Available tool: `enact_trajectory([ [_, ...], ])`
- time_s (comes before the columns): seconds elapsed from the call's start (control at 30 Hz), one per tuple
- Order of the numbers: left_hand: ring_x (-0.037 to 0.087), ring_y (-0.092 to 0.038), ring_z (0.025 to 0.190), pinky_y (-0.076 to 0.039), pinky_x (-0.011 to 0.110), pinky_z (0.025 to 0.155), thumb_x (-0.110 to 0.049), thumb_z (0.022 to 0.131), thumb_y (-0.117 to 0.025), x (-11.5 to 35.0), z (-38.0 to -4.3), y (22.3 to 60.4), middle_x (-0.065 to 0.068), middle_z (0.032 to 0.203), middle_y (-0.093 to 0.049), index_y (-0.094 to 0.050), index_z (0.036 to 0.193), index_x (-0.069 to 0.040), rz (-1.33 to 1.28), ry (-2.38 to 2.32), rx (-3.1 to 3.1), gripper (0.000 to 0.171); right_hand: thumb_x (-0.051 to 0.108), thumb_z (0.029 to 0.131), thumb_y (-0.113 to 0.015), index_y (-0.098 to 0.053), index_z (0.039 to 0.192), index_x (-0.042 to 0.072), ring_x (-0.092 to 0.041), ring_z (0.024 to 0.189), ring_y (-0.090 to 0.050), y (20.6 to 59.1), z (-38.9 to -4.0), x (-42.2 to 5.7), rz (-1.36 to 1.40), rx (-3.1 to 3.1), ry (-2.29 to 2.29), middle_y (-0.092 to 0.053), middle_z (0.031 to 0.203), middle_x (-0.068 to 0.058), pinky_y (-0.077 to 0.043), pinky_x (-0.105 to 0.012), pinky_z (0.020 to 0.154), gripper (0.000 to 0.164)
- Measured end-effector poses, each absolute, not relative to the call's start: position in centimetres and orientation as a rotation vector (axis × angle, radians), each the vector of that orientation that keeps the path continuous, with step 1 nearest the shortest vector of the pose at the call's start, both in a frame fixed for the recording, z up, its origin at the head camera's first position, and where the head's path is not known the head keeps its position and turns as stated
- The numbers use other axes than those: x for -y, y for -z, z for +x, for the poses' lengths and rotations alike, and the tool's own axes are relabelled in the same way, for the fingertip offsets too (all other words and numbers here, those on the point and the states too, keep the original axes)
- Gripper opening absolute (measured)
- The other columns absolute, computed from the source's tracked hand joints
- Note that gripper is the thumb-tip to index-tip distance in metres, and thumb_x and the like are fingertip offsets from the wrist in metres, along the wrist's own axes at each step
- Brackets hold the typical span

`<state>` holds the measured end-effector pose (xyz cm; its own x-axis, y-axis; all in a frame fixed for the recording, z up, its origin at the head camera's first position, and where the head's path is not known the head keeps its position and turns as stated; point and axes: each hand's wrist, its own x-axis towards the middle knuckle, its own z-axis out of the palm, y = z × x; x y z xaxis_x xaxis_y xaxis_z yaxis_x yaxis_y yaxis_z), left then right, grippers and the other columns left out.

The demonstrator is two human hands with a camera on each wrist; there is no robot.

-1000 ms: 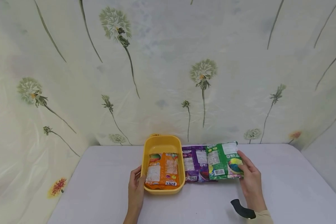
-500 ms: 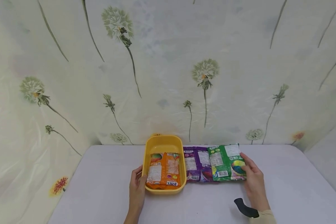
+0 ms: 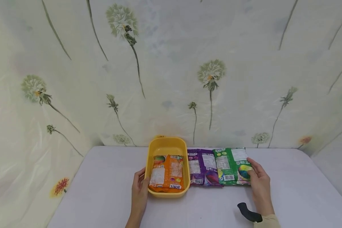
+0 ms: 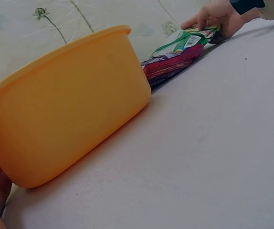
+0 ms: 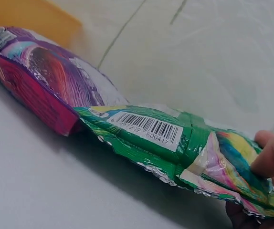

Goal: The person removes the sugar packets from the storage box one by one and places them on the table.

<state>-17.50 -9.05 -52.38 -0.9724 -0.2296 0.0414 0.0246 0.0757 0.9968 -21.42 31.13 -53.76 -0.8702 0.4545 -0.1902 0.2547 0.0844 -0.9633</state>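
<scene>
My left hand (image 3: 139, 189) rests against the left side of a yellow plastic tub (image 3: 166, 195), its fingertips at the outer wall (image 4: 70, 109). Inside the tub lies an orange candy bag (image 3: 166, 172) marked FOX'S. To the right of the tub a purple candy bag (image 3: 200, 166) lies on the table. My right hand (image 3: 260, 186) pinches the right edge of a green candy bag (image 3: 231, 166), thumb on top and fingers beneath. In the right wrist view, the green bag's left edge overlaps the purple bag (image 5: 56, 76), while its held right end is tilted, with shadow below.
A pale cloth (image 3: 202, 209) covers the table. Behind it hangs a curtain with dandelion prints (image 3: 171, 79). A curved black strap-like piece (image 3: 249, 213) sticks out at the right wrist, by the beige sleeve (image 3: 268, 220).
The green bag, held by my right hand, has come down and moved slightly right, uncovering more of the purple bag. My left hand stays at the tub. The head view has shifted slightly.
</scene>
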Motion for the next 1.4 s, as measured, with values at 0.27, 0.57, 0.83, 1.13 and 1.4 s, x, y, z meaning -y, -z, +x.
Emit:
enact_trajectory([
  [0.27, 0.023, -0.05, 0.124, -0.042, 0.008, 0.089, -0.01, 0.096, -0.05, 9.1, -17.7, 52.3, 0.007, 0.137, -0.049, -0.047, 0.132, -0.008, 0.221, 2.004, 2.16, 0.036, 0.015, 0.097, -0.037, -0.041, 0.143, 0.029, -0.025, 0.135, -0.039, 53.9, -21.4, -31.2, -0.739, 2.39, -1.624, -0.036, 0.152, -0.004, -0.038, -0.004, 0.07, 0.048],
  [0.57, 0.022, -0.05, 0.124, -0.041, 0.007, 0.089, -0.011, 0.096, -0.049, 9.0, -17.8, 52.3, 0.006, 0.137, -0.05, -0.046, 0.132, -0.01, 0.233, 2.007, 2.172, 0.036, 0.014, 0.095, -0.037, -0.044, 0.141, 0.017, -0.029, 0.121, -0.049, 54.1, -21.2, -31.2, -0.688, 2.485, -1.361, -0.047, 0.142, -0.018, -0.037, -0.014, 0.068, 0.046],
  [0.83, 0.022, -0.05, 0.124, -0.041, 0.006, 0.089, -0.01, 0.096, -0.049, 9.1, -17.8, 52.3, 0.007, 0.138, -0.049, -0.046, 0.132, -0.008, 0.237, 1.995, 2.176, 0.036, 0.007, 0.094, -0.04, -0.049, 0.137, 0.013, -0.019, 0.084, -0.05, 54.4, -21.0, -30.8, -0.628, 2.542, -1.197, -0.059, 0.119, -0.023, -0.039, -0.019, 0.053, 0.045],
  [1.13, 0.024, -0.05, 0.125, -0.041, 0.006, 0.089, -0.01, 0.095, -0.05, 9.1, -17.7, 52.3, 0.008, 0.138, -0.049, -0.046, 0.132, -0.007, 0.223, 2.004, 2.167, 0.037, 0.001, 0.094, -0.035, -0.049, 0.136, 0.002, -0.041, 0.138, -0.03, 54.9, -21.1, -30.9, -0.477, 2.557, -1.195, -0.039, 0.147, -0.019, -0.027, -0.056, 0.109, 0.044],
  [1.4, 0.024, -0.05, 0.124, -0.04, 0.005, 0.089, -0.01, 0.096, -0.049, 9.1, -17.7, 52.1, 0.008, 0.138, -0.049, -0.045, 0.133, -0.008, 0.235, 2.005, 2.182, 0.037, 0.003, 0.095, -0.035, -0.048, 0.137, 0.003, -0.042, 0.139, -0.029, 55.0, -21.1, -31.1, -0.476, 2.579, -1.185, -0.038, 0.148, -0.019, -0.026, -0.058, 0.109, 0.044],
])
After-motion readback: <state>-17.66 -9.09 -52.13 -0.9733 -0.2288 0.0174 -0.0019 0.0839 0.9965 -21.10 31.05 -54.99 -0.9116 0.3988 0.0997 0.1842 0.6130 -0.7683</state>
